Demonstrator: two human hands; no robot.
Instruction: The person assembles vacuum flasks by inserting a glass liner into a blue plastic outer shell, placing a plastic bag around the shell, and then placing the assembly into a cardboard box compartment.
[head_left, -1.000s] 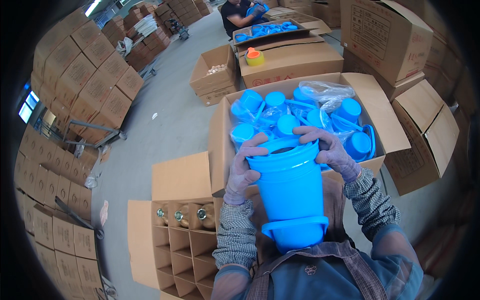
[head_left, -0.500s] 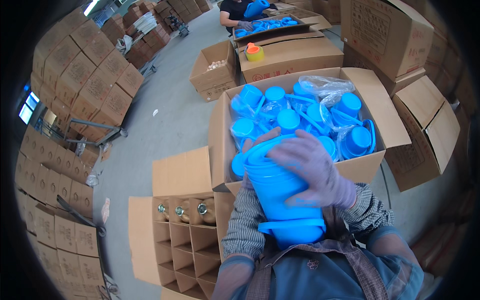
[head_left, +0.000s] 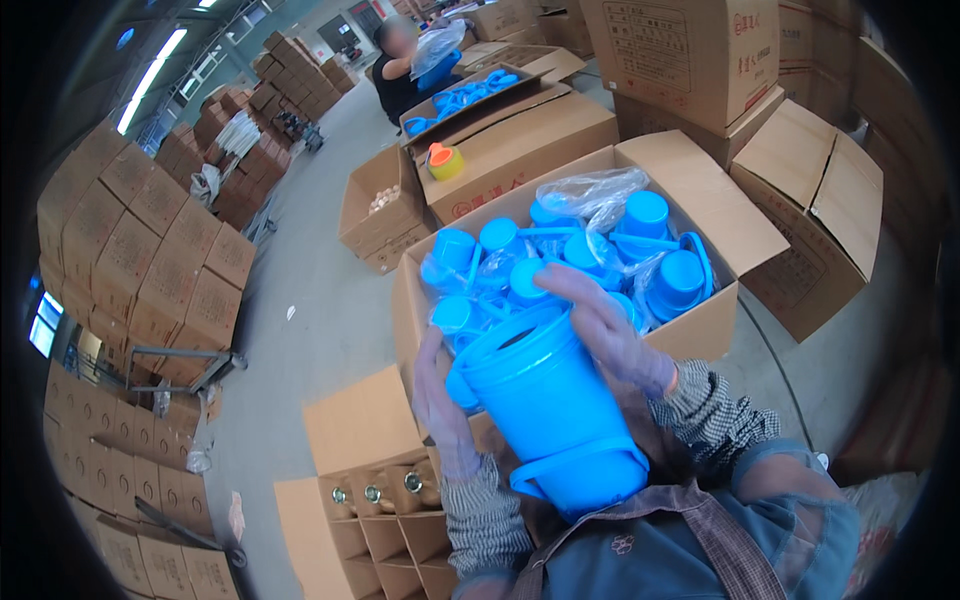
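A blue plastic thermos casing (head_left: 545,390) with an open round mouth leans against my front, its bottom end by my apron. My left hand (head_left: 445,400), gloved, is upright along its left side with the fingers stretched out. On the other side, my gloved right hand (head_left: 615,335) lies flat near the rim, fingers extended; whether its palm presses on the casing I cannot tell. Just beyond stands an open carton (head_left: 700,345) with several blue casings (head_left: 680,280), some wrapped in clear plastic bags (head_left: 600,195).
At lower left, a divided carton (head_left: 340,420) holds glass flask liners (head_left: 415,483). A tape roll (head_left: 445,162) lies on a closed box (head_left: 540,150). Another person (head_left: 395,80) handles a blue casing behind it. Stacked cartons (head_left: 150,250) and a trolley (head_left: 190,370) line the left.
My hands have spread from the casing's mouth to its sides, leaving the rim exposed. The view has shifted, and the other person now holds up a clear bag.
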